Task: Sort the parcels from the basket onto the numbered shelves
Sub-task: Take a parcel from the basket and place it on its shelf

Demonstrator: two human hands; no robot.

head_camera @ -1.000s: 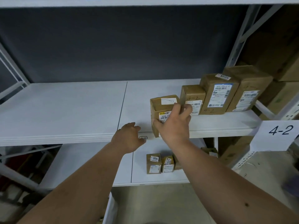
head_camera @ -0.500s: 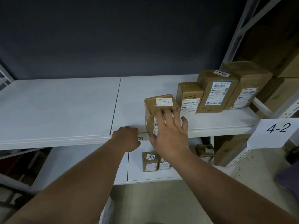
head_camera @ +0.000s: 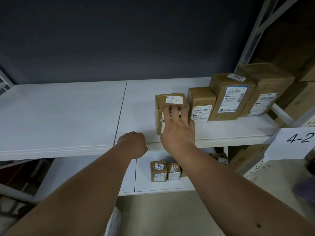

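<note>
Head view: a person's right hand (head_camera: 178, 132) lies flat against the front face of a small brown parcel (head_camera: 170, 106) standing on the white shelf (head_camera: 68, 114), its straight fingers (head_camera: 175, 113) spread over the face and reaching up to the top edge; nothing is gripped. The parcel stands upright near the shelf's front edge, a white sticker on its top, just left of a row of 3 taller parcels. The nearest, a narrow box (head_camera: 201, 103), has "4-2" written by hand above its barcode label and stands just beside the pressed parcel. Next to it stands a larger box (head_camera: 230, 97) with a blue-edged label, a sticker on top and "4-2" written low on its front. A fourth box (head_camera: 265, 92) stands at the right end of the row, close to the rack's white upright.

The left hand (head_camera: 132, 144) rests at the shelf's front edge with its fingers curled under; no object shows in it, though the fingertips are hidden from the camera. Both forearms reach up from the bottom of the frame.

A white card (head_camera: 296, 142) reading "4-2" hangs at the shelf's right end. On the lower shelf (head_camera: 85, 172), small boxes stand together, 1 (head_camera: 158, 171) labelled "3006". A dark wall (head_camera: 119, 40) backs the rack.
</note>
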